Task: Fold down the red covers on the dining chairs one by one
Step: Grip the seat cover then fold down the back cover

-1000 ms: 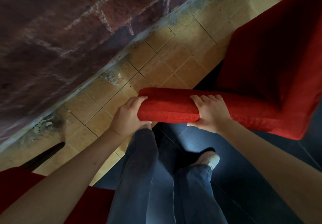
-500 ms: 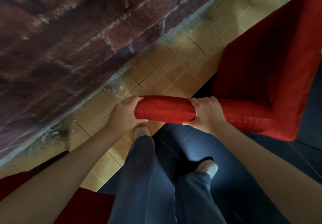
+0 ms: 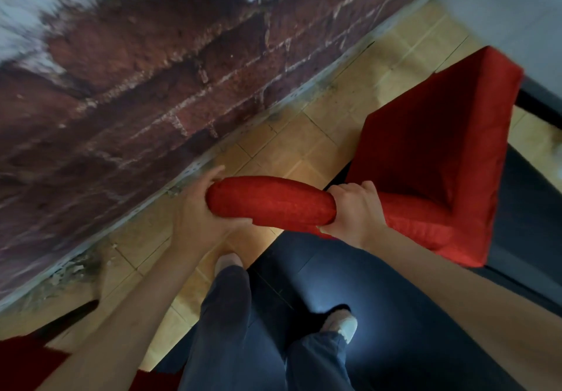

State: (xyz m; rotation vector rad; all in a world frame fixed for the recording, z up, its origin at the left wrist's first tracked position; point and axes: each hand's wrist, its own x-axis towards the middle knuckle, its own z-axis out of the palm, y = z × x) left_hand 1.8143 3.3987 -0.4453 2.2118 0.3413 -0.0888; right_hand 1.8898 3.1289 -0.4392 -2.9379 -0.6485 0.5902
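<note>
While both hands (image 3: pixel 200 208) (image 3: pixel 355 211) grip red cover (image 3: pixel 270 203), brick wall (image 3: pixel 152 101) close beside.

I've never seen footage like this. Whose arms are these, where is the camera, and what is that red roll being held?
No machine here: these are a person's two bare arms, filmed by one wide-angle camera worn on the head, looking down. That is why you see their own trousered legs and shoes near the bottom.

The red roll is the top edge of a red cover on a dining chair, seen from above. The left hand grips the cover's end, and the right hand has its fingers curled over it further along.

Below lie yellowish floor tiles and a dark floor area. A brick wall runs along the left.
</note>
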